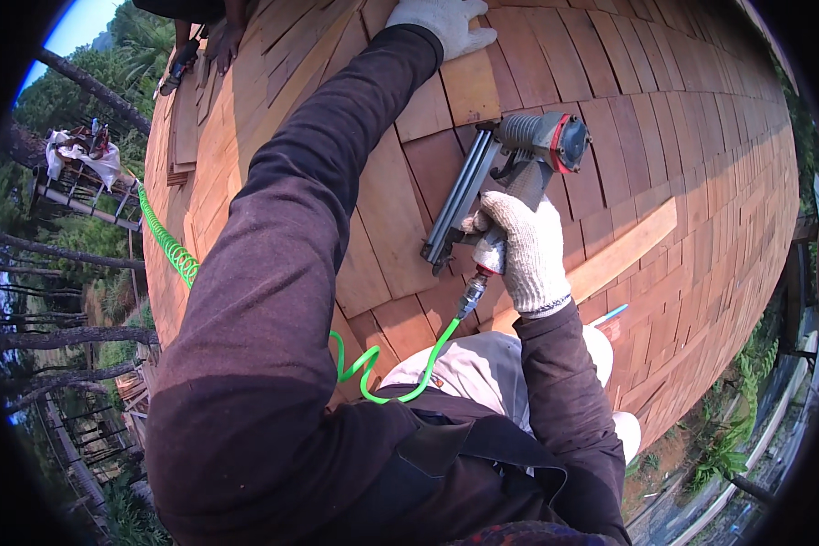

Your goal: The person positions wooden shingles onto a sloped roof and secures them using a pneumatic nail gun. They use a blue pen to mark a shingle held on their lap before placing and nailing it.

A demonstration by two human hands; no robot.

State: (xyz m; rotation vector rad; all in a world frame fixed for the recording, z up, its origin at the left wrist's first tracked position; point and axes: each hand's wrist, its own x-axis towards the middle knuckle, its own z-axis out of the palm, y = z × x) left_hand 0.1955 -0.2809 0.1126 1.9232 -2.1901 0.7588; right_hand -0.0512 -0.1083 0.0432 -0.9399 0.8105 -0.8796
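A white knitted glove covers my left hand (pixel 441 25), which lies at the top edge of the view with its fingers spread. Under its fingertips is a yellowish wooden shingle (pixel 471 89) on the curved roof. My right hand (pixel 528 246), gloved too, grips the handle of a pneumatic nail gun (pixel 537 136) with a grey body and red ring. The gun's long dark magazine (pixel 464 196) slants down over the shingles. From the metal fitting below the handle runs a green air hose (pixel 437 350), looping across my lap.
Overlapping shingles (pixel 719 182) cover the roof, and a long plank (pixel 632 241) lies across them right of my knee. Another person's hand (pixel 230 45) rests near loose shingles (pixel 184 136) at upper left. Coiled green hose (pixel 166 238) hangs at the roof's left edge, beside trees and poles.
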